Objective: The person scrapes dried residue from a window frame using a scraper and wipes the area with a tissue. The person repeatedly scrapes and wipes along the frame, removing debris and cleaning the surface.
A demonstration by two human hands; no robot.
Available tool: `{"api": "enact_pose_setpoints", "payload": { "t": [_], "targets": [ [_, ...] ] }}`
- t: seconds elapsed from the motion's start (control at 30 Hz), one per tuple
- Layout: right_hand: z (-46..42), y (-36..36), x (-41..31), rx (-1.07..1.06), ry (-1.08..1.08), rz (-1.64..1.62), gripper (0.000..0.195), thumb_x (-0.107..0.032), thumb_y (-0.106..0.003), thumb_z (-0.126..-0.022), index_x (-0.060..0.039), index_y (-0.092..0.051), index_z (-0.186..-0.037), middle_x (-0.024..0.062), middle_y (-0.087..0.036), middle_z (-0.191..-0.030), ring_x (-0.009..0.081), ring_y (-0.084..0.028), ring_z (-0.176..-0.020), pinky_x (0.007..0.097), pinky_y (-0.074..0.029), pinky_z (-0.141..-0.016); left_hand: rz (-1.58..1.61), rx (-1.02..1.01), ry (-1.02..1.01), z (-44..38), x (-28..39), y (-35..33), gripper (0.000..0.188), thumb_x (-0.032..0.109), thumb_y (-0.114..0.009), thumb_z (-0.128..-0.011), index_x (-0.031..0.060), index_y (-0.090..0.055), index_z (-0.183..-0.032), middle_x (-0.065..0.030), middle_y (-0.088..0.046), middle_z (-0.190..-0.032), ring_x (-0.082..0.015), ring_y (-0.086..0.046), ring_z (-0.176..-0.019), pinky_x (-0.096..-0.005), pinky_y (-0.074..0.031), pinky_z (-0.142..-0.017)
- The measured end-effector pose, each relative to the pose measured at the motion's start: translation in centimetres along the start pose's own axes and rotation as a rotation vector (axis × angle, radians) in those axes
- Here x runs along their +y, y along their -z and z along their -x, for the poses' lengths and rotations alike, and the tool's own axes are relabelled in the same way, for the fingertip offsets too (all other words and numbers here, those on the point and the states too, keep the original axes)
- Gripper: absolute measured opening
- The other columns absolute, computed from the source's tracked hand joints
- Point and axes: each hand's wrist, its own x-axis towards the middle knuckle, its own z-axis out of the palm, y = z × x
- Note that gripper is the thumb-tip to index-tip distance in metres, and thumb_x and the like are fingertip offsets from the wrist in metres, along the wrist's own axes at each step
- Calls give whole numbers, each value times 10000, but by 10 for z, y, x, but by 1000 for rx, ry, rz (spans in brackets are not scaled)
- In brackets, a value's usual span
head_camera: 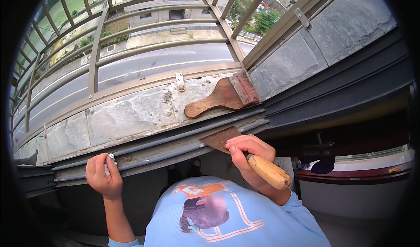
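Note:
My right hand (251,150) pinches the blade of a putty knife (220,139), whose rusty metal blade lies over the sliding window track (164,150). Its rounded wooden handle points back towards my body. At the left end of the track, my left hand (104,174) is closed on a crumpled white wad (111,160), perhaps tissue or cloth; the fingers hide most of it. A wide brush (223,96) with a wooden handle and worn reddish bristles lies on the stone sill (131,119), just beyond the track. Dirt marks the track and sill.
Metal safety bars (157,52) enclose the sill's outer side, with a road far below. Metal brackets (180,82) fix the frame to the sill. Dark window frame rails (338,79) run off to the right. A dark red edged surface (354,178) stands at the lower right.

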Motion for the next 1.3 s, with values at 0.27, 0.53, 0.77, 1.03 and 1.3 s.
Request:
{"api": "enact_pose_setpoints", "payload": {
  "t": [0.27, 0.53, 0.77, 1.03, 1.3],
  "targets": [
    [-3, -18, -5, -13, 54, 15, 89, 60, -709, -741, 11, -648, -783, 119, -682, -771, 229, -678, -701, 299, -547, -643, 10, 14, 7, 0, 0, -1, 88, -37, -614, -792, -15, -641, -872, -130, -606, -785, -294, -568, -684, -375, -451, -626],
    [-7, -30, -10, -33, 106, -19, 110, 53, -722, -740, 5, -657, -815, 112, -678, -774, 207, -651, -652, 276, -531, -615, 25, 30, -21, -3, 1, -1, 79, -47, -614, -801, -15, -635, -870, -128, -601, -775, -285, -570, -671, -363, -449, -615],
    [-3, -32, -21, -96, 63, -20, 91, 37, -729, -746, 2, -675, -810, 111, -687, -789, 216, -674, -692, 285, -541, -626, 36, 46, -21, -3, 1, -1, 68, -50, -619, -802, -11, -629, -856, -128, -602, -764, -288, -573, -667, -364, -448, -608],
    [-1, -43, -27, -170, 98, -20, 71, 11, -731, -791, -2, -672, -829, 113, -704, -841, 226, -702, -804, 300, -553, -702, 27, 51, -20, -3, 0, 0, 96, -35, -645, -765, 8, -647, -851, -114, -608, -767, -277, -578, -658, -360, -460, -595],
    [-4, -54, -31, -212, 135, -23, 73, -10, -742, -792, -9, -686, -837, 127, -707, -839, 217, -700, -782, 298, -551, -694, 25, 69, -48, -3, -2, -4, 107, -22, -656, -746, 14, -653, -846, -104, -612, -763, -268, -575, -630, -356, -460, -572]
  ]
}}
